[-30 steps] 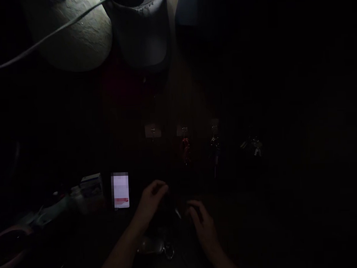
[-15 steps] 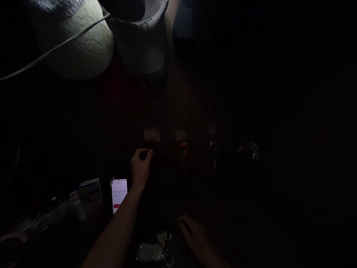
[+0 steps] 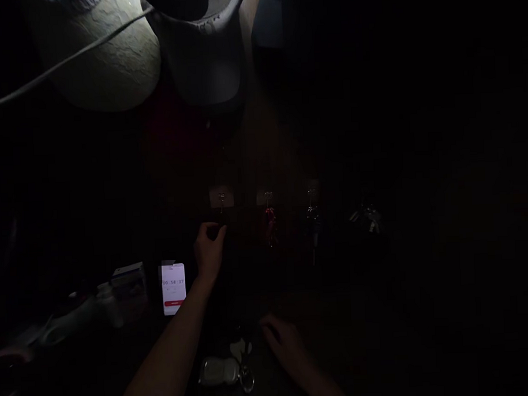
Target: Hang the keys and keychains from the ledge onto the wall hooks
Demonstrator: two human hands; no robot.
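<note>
The scene is very dark. My left hand point(image 3: 209, 250) is raised toward a row of small wall hooks, just below the leftmost hook point(image 3: 221, 200); its fingers are pinched together, and what they hold is too dark to see. A red key fob point(image 3: 270, 221) and other key bunches point(image 3: 313, 216) hang on the hooks to the right. My right hand point(image 3: 283, 343) rests low on the dark surface, fingers loosely spread, beside a silver key fob with a ring point(image 3: 224, 371).
A lit phone point(image 3: 173, 288) showing a timer stands left of my left arm. A small box point(image 3: 129, 278) and pale bottles lie further left. Two caps point(image 3: 107, 59) and a cable hang at the top. More keys point(image 3: 366, 219) hang at right.
My left hand rose from the surface up to just under the leftmost hook, then held there. My right hand dropped back toward me and lies still.
</note>
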